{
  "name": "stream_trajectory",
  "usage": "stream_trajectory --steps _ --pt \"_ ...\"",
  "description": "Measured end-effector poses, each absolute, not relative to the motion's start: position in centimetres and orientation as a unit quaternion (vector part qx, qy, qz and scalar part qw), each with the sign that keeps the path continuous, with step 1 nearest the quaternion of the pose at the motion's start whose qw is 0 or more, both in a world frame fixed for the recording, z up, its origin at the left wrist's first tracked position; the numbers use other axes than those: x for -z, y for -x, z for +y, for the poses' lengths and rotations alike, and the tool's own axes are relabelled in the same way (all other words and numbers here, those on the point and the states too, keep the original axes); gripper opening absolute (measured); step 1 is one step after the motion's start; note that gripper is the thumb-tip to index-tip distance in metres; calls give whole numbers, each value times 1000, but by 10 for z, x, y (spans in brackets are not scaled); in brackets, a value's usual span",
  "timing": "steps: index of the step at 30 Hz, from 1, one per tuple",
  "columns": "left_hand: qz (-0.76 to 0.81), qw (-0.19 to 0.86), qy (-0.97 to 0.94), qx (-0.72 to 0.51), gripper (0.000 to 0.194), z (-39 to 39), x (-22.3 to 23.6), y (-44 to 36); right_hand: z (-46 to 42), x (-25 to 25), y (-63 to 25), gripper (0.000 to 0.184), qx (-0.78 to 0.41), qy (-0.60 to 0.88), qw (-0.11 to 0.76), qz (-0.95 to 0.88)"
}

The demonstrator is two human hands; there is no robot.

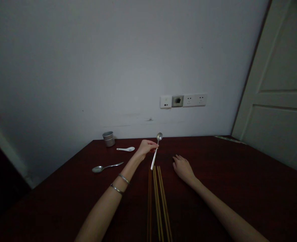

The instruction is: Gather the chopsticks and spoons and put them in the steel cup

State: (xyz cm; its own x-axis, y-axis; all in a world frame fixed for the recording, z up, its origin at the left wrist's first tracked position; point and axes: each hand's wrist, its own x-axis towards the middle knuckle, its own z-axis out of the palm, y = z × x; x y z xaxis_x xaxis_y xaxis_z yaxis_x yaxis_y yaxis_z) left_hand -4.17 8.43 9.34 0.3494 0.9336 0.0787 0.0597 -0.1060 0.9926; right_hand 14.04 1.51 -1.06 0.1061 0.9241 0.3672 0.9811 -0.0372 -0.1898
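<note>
My left hand pinches a long-handled metal spoon near the upper part of its handle. The spoon's round bowl points toward the wall, and its handle end is close to the tips of several chopsticks. These chopsticks lie side by side, pointing away from me, one pair darker and redder than the others. To their right, my right hand rests palm down on the table with fingers stretched out, holding nothing. Left of my left hand are a white soup spoon and a larger metal spoon.
A grey metal cup stands at the table's back left, near the wall. The dark red table meets the wall at its far edge. Wall sockets sit above it, and a pale door rises on the right.
</note>
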Motion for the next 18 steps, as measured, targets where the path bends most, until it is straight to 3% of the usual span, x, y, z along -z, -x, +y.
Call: stream_trajectory --steps 3,6,10,13,18 --pt "401 538 -614 -416 11 82 -94 40 13 3 -143 37 32 697 263 -666" --pt "402 540 -602 -430 10 81 -94 38 10 -12 -137 33 -62 618 391 -679" --pt "394 541 -592 -449 9 80 -93 36 4 -33 -110 29 -342 521 545 -562" --pt "395 539 -581 -465 9 81 -93 35 -5 -40 -86 29 -519 454 567 -451" --pt "391 545 -558 -489 10 81 -93 35 -20 -43 -64 30 -598 402 574 -389"
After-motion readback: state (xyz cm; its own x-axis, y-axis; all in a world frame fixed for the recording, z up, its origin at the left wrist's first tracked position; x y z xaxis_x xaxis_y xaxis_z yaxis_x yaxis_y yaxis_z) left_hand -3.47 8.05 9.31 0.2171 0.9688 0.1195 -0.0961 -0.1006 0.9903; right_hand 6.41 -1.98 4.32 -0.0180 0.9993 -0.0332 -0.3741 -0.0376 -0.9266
